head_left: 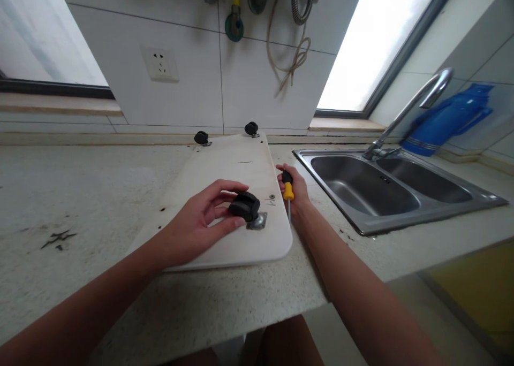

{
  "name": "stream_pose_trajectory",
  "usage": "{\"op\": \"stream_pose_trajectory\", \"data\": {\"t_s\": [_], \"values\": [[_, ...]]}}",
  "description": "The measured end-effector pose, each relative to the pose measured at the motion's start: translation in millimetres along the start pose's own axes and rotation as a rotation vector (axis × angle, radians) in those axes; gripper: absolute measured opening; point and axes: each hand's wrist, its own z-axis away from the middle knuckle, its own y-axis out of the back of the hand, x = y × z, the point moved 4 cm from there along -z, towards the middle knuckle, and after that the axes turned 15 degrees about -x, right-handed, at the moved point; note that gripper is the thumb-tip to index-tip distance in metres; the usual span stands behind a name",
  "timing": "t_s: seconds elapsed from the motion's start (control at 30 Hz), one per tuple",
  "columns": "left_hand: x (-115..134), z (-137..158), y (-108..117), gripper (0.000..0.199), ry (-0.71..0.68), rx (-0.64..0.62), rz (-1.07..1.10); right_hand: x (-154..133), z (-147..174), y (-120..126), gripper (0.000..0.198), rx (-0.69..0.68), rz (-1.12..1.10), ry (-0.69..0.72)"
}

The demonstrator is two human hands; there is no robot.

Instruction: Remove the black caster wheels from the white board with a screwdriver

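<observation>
My left hand (209,216) grips a black caster wheel (244,206) between thumb and fingers. The caster's metal plate (257,221) rests near the front right corner of a white board (225,173) that lies flat on the counter. In my right hand (299,187), beside the board's right edge, is a screwdriver (288,187) with a black and yellow handle, its shaft pointing down toward me. Two more casters, a left one (201,137) and a right one (251,129), stand at the board's far end. A small round metal piece (272,196) lies on the board.
Several dark screws (58,238) lie on the speckled counter (100,195) at left. To the right is a steel double sink (361,227) with a faucet (413,109); a blue thermos (447,120) stands behind it. A socket (159,64) and pipe fittings are on the tiled wall.
</observation>
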Motion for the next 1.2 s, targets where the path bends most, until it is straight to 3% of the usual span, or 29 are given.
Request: {"op": "stream_pose_trajectory", "data": {"t_s": [0.1, 0.2, 0.3, 0.37, 0.43, 0.5, 0.63, 0.73, 1.0, 1.1, 1.2], "values": [[0, 4, 1, 0.044, -0.013, -0.012, -0.019, -25, 12, -14, 0.029, 0.019, -0.018, 0.069], [-2, 6, 5, 0.05, 0.004, 0.006, -0.058, -66, 32, -42, 0.022, 0.006, -0.023, 0.248], [-5, 7, 8, 0.05, 0.026, 0.027, -0.102, -111, 56, -89, 0.021, -0.083, 0.037, 0.519], [-5, 7, 10, 0.047, 0.029, 0.045, -0.144, -139, 74, -132, 0.019, -0.284, 0.218, 0.873], [-2, 7, 11, 0.043, -0.004, 0.069, -0.175, -151, 84, -169, 0.025, -0.42, 0.308, 1.057], [2, 6, 11, 0.041, -0.056, 0.08, -0.185, -153, 88, -193, 0.027, -0.456, 0.374, 1.176], [4, 4, 9, 0.041, -0.09, 0.052, -0.156, -137, 76, -209, 0.018, -0.447, 0.442, 1.13], [2, 4, 9, 0.041, -0.059, 0.051, -0.112, -123, 69, -213, 0.017, -0.55, 0.409, 1.137], [-4, 6, 10, 0.039, 0.049, 0.075, -0.084, -98, 72, -225, 0.05, -0.452, 0.513, 1.047], [-4, 6, 9, 0.03, 0.033, 0.08, -0.055, -88, 78, -227, 0.048, -0.507, 0.699, 1.089], [-4, 4, 9, 0.02, 0.02, 0.101, -0.055, -92, 88, -230, 0.049, -0.457, 0.881, 1.175]]}}
